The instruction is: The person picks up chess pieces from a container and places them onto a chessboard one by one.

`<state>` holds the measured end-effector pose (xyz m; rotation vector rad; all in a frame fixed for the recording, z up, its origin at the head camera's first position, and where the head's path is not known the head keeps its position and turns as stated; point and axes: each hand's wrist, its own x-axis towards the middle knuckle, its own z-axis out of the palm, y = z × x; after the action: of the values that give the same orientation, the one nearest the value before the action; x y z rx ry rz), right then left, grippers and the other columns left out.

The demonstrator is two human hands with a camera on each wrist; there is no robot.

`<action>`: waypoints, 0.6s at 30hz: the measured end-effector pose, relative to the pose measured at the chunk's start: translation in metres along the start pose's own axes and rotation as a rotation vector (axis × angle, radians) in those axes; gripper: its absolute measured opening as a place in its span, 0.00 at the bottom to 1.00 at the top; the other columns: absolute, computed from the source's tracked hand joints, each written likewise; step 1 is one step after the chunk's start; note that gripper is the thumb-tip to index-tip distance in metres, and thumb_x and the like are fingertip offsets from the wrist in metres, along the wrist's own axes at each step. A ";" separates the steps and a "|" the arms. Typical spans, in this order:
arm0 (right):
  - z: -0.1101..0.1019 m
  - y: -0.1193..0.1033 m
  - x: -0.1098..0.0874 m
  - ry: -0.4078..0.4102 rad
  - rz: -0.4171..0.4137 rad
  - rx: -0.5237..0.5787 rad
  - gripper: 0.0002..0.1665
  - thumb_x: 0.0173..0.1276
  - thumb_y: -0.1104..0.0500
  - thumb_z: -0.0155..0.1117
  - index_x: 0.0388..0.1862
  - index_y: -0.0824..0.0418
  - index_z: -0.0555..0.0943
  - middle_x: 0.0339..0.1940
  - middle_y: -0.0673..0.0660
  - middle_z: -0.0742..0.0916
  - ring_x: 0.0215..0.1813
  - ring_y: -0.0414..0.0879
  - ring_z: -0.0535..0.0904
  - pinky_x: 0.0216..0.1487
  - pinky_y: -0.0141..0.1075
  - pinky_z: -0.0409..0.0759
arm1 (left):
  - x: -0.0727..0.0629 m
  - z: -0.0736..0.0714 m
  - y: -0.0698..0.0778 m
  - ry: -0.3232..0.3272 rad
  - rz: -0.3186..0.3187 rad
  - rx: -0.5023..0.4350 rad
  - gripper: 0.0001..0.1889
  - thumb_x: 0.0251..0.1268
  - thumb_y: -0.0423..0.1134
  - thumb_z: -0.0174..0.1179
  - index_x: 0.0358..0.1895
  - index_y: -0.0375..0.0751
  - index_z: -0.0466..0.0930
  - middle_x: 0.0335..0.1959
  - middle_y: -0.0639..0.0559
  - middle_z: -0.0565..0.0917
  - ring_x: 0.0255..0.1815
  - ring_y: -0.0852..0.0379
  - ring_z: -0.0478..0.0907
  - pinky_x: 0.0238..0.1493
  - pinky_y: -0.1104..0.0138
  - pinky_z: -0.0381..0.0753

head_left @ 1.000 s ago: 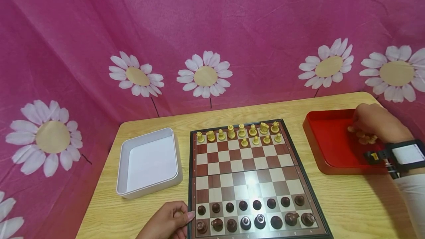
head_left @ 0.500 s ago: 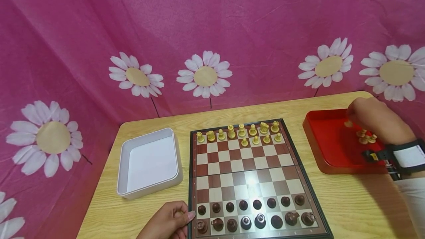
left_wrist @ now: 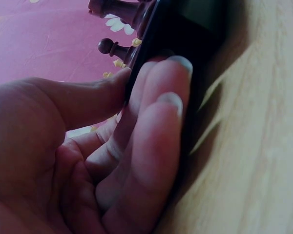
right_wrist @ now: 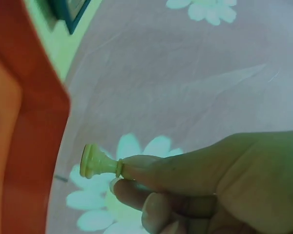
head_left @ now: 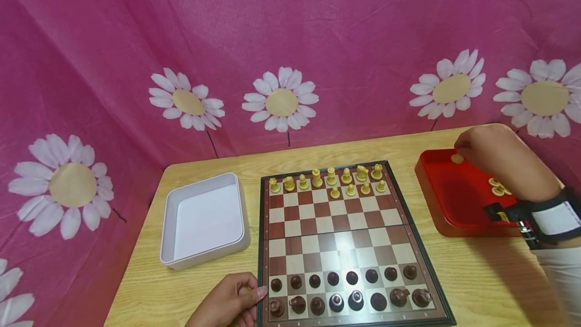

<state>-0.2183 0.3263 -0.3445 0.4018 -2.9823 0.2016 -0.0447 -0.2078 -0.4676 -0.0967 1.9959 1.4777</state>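
Observation:
My left hand (head_left: 229, 301) grips the left edge of the chessboard (head_left: 329, 241) near its front corner. In the left wrist view the thumb lies on the upper edge and the curled fingers sit against the board's side. Over the far left part of the red tray (head_left: 433, 211), my right hand (head_left: 506, 160) pinches a pale yellow pawn (right_wrist: 100, 163) by its head, with the base pointing away. On the board, yellow pieces (head_left: 331, 178) line the far row, with several yellow pawns (head_left: 350, 190) before them at the right. Dark pieces (head_left: 356, 299) fill the two near rows.
Several loose yellow pawns (head_left: 498, 189) lie in the red tray, partly behind my right wrist. A white tray (head_left: 206, 221) stands on the wooden table (head_left: 140, 271) left of the board. A pink flowered cloth (head_left: 363, 39) hangs behind the table.
My right hand has lifted the pawn away from the loose pawns and moved it left and toward the far side of the red tray. The left hand stays at the board's edge.

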 end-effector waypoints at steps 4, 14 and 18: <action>-0.003 -0.017 0.004 0.008 -0.019 0.027 0.08 0.62 0.69 0.72 0.40 0.72 0.89 0.32 0.68 0.90 0.33 0.57 0.82 0.42 0.57 0.85 | 0.000 0.000 0.000 0.001 0.005 -0.001 0.16 0.73 0.48 0.65 0.34 0.38 0.78 0.17 0.55 0.82 0.17 0.62 0.79 0.20 0.72 0.79; -0.011 -0.053 0.015 0.018 -0.106 0.117 0.07 0.60 0.70 0.75 0.38 0.71 0.89 0.33 0.66 0.91 0.32 0.54 0.84 0.42 0.55 0.87 | 0.001 0.000 -0.002 0.001 0.023 0.004 0.15 0.75 0.46 0.63 0.35 0.37 0.78 0.16 0.54 0.81 0.17 0.62 0.79 0.19 0.71 0.79; -0.011 -0.071 0.021 -0.009 -0.146 0.130 0.06 0.61 0.70 0.75 0.38 0.70 0.89 0.31 0.64 0.91 0.32 0.53 0.85 0.42 0.53 0.87 | -0.001 0.001 -0.001 0.006 0.022 0.003 0.15 0.75 0.46 0.63 0.34 0.37 0.78 0.17 0.54 0.81 0.17 0.62 0.79 0.19 0.72 0.79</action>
<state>-0.2178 0.2551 -0.3227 0.6334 -2.9413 0.3803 -0.0435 -0.2080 -0.4684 -0.0777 2.0096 1.4901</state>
